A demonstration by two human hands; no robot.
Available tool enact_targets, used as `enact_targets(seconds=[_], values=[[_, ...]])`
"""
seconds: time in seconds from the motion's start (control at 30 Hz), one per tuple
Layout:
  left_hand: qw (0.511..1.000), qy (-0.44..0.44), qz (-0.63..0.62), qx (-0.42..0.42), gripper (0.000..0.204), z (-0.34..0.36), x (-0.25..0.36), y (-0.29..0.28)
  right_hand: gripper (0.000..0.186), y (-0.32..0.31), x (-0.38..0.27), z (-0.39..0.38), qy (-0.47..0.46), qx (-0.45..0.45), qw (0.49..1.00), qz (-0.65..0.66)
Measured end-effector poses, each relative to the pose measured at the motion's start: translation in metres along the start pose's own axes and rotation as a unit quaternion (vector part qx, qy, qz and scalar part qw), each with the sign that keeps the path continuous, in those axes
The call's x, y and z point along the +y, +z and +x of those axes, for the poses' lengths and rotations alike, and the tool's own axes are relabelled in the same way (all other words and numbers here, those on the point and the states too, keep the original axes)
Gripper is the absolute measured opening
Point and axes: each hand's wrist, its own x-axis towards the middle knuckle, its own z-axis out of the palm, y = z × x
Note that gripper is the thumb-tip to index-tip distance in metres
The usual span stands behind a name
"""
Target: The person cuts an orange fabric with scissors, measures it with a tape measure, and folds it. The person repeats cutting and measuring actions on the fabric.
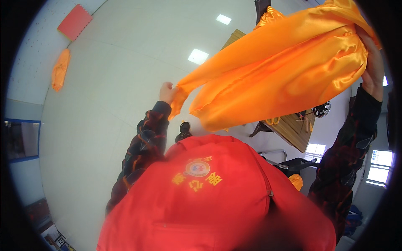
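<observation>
A shiny orange satin cloth [276, 79] stretches between my two hands in front of me. My left hand [167, 92] is closed on its narrow lower-left end, of which a short piece hangs below the fingers. Raised high on the right, my right hand [372, 62] grips the bunched end; folds of the cloth cover most of its fingers. Between the hands the fabric hangs in long loose folds and hides part of the table behind it. A red vest [201, 188] covers my front, over dark patterned sleeves.
Behind the cloth stands a wooden table [289, 131] with a black wheel-like object [321, 109] at its edge. More orange fabric [270, 16] lies at the top. A chair [289, 163] is to the right. By the left wall are an orange cloth bundle [61, 70] and a red mat [75, 22].
</observation>
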Motion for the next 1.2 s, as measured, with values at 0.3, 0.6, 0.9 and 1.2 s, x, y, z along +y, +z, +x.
enact_targets(seconds=[0.3, 0.6, 0.9, 1.2], values=[[0.901, 0.108, -0.302, -0.293, 0.016, -0.083, 0.167, 0.049, 0.035, 0.014, 0.007, -0.011, -0.019, 0.032, 0.999, 0.001], [0.952, 0.243, -0.106, -0.152, 0.011, -0.099, 0.199, 0.073, 0.033, 0.013, 0.014, -0.006, -0.005, 0.021, 1.0, 0.018], [0.96, 0.243, -0.103, -0.094, 0.005, -0.083, 0.181, 0.083, 0.033, 0.011, 0.015, -0.007, -0.017, 0.013, 0.999, 0.033], [0.954, 0.196, -0.173, -0.147, 0.012, -0.086, 0.176, 0.08, 0.031, 0.008, 0.018, -0.008, -0.005, 0.04, 0.999, 0.02]])
